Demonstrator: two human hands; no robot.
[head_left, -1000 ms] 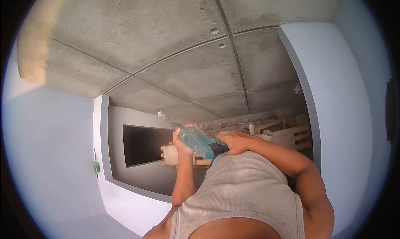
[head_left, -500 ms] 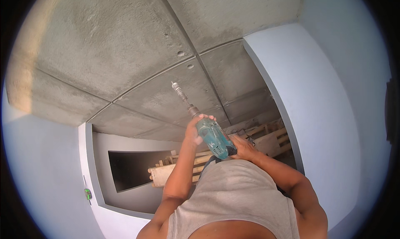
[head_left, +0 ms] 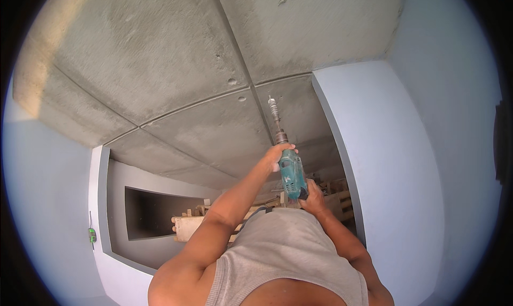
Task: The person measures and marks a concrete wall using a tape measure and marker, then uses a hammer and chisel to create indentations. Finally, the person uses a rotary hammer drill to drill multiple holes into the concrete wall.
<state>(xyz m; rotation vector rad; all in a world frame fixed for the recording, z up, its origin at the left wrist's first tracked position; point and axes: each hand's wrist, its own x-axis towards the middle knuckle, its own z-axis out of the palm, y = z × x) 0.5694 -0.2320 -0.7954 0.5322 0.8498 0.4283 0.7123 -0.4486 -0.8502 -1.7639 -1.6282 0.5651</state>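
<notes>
A teal power drill [head_left: 293, 175] is held in front of my chest by both hands, with its long bit [head_left: 275, 111] pointing away from me. My left hand [head_left: 278, 154] is wrapped round the front of the body, just behind the dark chuck [head_left: 281, 136]. My right hand [head_left: 314, 198] grips the rear handle, much of which the drill and the hand hide. Beyond the bit lies a grey concrete surface [head_left: 176, 65] with grooves and small round holes. Whether the bit's tip touches it I cannot tell.
A pale wall edge [head_left: 374, 124] runs close along the right. At the left, a white-framed opening [head_left: 99, 188] shows a dark recess [head_left: 160, 212]. Wooden boards [head_left: 187, 227] are stacked behind my arms. A small green and black thing [head_left: 92, 235] sits on the left wall.
The drill has swung to the right and stands more upright in view, with both hands still on it. My left arm has stretched farther out, and the view has shifted slightly.
</notes>
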